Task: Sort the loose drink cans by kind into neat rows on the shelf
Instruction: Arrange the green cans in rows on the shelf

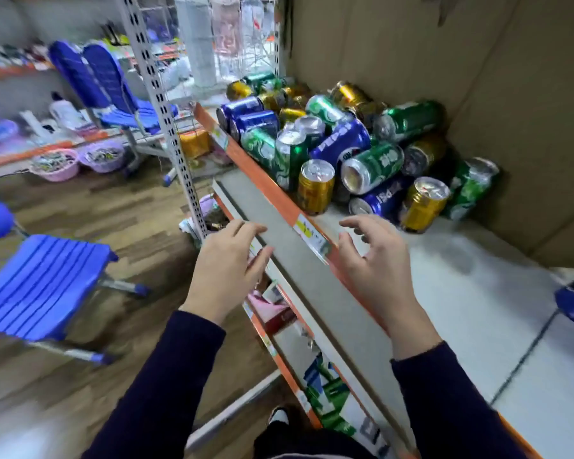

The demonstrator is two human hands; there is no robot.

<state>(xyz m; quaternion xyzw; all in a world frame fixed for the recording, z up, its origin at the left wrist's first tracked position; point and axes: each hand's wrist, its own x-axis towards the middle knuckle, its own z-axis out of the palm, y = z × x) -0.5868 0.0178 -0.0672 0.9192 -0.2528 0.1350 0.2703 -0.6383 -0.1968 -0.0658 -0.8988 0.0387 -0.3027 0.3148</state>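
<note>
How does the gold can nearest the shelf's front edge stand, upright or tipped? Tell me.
Upright. The gold can stands on its base on the shelf, its silver top facing up.

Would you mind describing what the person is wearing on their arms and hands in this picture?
Both arms wear long, dark navy sleeves: the left sleeve and the right sleeve each end at the wrist in a plain cuff. The left hand and right hand are bare: no gloves, and no ring or watch shows.
</note>
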